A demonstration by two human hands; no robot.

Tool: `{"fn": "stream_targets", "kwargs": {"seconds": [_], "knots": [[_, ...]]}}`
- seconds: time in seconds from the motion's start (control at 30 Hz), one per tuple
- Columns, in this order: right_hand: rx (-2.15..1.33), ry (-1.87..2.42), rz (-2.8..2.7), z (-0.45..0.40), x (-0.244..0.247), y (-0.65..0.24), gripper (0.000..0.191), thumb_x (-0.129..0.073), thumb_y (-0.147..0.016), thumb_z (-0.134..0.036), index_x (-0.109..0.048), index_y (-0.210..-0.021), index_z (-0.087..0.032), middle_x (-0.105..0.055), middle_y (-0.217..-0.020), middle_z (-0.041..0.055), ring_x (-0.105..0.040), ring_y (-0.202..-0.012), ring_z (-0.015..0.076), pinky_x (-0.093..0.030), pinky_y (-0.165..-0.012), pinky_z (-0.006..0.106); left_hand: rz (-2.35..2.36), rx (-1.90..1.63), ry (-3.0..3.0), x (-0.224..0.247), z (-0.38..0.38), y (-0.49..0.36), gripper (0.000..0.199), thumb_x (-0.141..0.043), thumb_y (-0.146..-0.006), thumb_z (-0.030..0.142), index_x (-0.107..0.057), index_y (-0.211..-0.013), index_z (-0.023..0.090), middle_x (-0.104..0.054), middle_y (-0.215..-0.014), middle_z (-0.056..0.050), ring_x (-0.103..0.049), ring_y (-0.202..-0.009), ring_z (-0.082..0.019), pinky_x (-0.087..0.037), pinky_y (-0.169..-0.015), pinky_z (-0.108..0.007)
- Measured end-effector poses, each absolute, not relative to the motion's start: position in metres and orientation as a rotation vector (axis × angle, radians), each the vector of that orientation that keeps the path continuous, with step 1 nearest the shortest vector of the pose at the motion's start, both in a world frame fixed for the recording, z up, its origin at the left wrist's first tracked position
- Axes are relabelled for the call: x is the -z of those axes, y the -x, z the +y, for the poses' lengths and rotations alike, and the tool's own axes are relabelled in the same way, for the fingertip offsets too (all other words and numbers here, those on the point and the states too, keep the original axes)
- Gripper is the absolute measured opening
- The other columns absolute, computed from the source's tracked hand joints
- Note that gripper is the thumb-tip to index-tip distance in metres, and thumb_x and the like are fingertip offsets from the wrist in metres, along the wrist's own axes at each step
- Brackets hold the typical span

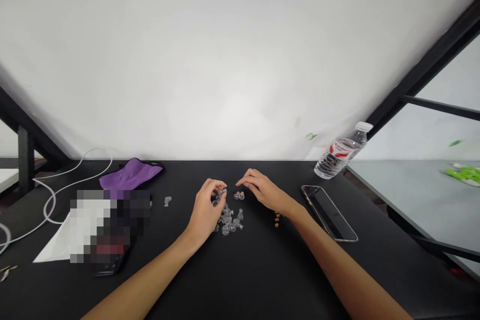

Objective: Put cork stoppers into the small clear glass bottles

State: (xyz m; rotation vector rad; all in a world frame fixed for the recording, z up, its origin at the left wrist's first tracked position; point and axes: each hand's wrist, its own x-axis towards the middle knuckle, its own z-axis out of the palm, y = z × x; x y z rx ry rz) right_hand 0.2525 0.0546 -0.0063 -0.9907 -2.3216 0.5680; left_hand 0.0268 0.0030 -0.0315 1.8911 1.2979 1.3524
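Note:
My left hand pinches a tiny glass vial at its fingertips, just above a heap of small clear glass vials on the black tabletop. My right hand hangs over the table with its fingers apart, holding nothing. Its fingertips are nearest to a pair of cork-stoppered vials. Behind my right wrist, partly hidden, lies a little group of cork stoppers. A lone glass vial rests to the left of the heap.
A smartphone lies to the right and a plastic water bottle stands at the back right. On the left are a purple cloth, a white cable, white paper and a pixelated object. A grey table adjoins at the right.

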Motion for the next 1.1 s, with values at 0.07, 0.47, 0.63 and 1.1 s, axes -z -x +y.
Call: {"fn": "stream_targets", "kwargs": {"seconds": [0.07,0.47,0.63,1.1], "knots": [[-0.635,0.999,-2.172,0.050,0.005,-0.254,0.024,-0.051,-0.103,-0.020,-0.073,-0.111,-0.024,-0.064,-0.103,0.0064,-0.063,-0.094,0.0205,-0.053,-0.090,0.038,1.278,-1.366,-1.878,0.030,0.002,-0.027,0.020,-0.061,-0.090,0.007,-0.065,-0.102,0.023,-0.063,-0.096,-0.001,-0.063,-0.088,-0.016,-0.049,-0.080,-0.029],[-1.040,0.898,-1.686,0.010,0.013,-0.228,0.017,-0.074,-0.092,-0.034,-0.070,-0.103,-0.021,-0.072,-0.098,0.0055,-0.069,-0.095,0.0207,-0.056,-0.091,0.035,0.976,-1.397,-1.778,0.029,-0.004,-0.030,0.012,-0.067,-0.094,0.018,-0.069,-0.105,0.022,-0.067,-0.103,-0.003,-0.068,-0.091,-0.017,-0.054,-0.083,-0.030],[-0.981,0.885,-1.640,0.008,0.014,-0.225,0.018,-0.077,-0.090,-0.032,-0.071,-0.103,-0.022,-0.073,-0.096,0.0053,-0.069,-0.092,0.0208,-0.056,-0.088,0.036,0.925,-1.410,-1.768,0.029,-0.004,-0.030,0.009,-0.068,-0.094,0.019,-0.069,-0.103,0.022,-0.066,-0.103,-0.004,-0.068,-0.090,-0.016,-0.056,-0.084,-0.031],[-1.028,0.869,-1.577,0.008,0.015,-0.225,0.020,-0.083,-0.084,-0.032,-0.071,-0.095,-0.021,-0.073,-0.089,0.0050,-0.072,-0.089,0.0224,-0.056,-0.087,0.037,0.906,-1.405,-1.758,0.032,-0.004,-0.030,0.011,-0.071,-0.093,0.021,-0.068,-0.103,0.021,-0.065,-0.099,-0.003,-0.069,-0.089,-0.016,-0.058,-0.085,-0.031]]}}
